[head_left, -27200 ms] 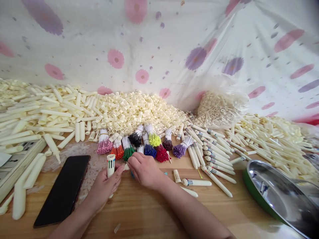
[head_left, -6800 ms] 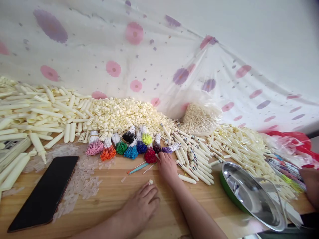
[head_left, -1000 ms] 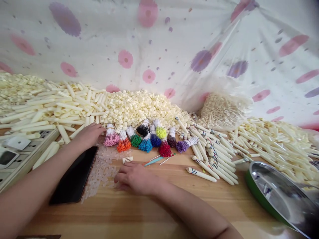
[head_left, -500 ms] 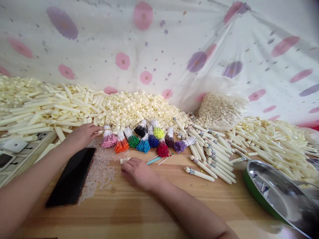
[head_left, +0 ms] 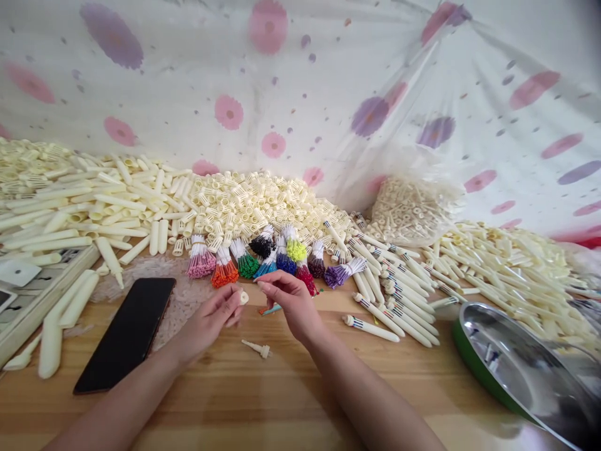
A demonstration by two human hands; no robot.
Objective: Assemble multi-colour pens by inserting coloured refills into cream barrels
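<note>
My left hand is closed on a small cream plastic part, whose round end pokes out at the fingertips. Facing it, my right hand is pinched; what sits between its fingertips is too small to make out. Below and between the hands, a cream pointed piece lies on the wooden table. Just behind my hands stand bundles of coloured refills, among them pink, orange and purple. A light blue tool is partly hidden by my right hand.
A black phone lies at the left, beside small clear pieces. Cream barrels and slotted rings are heaped along the back. Assembled pens lie right of centre. A green-sided metal pan stands at the right.
My left hand has moved right and toward me from the back heap, now holding a small part. My right hand has risen and shifted right. The pointed piece now shows on the table.
</note>
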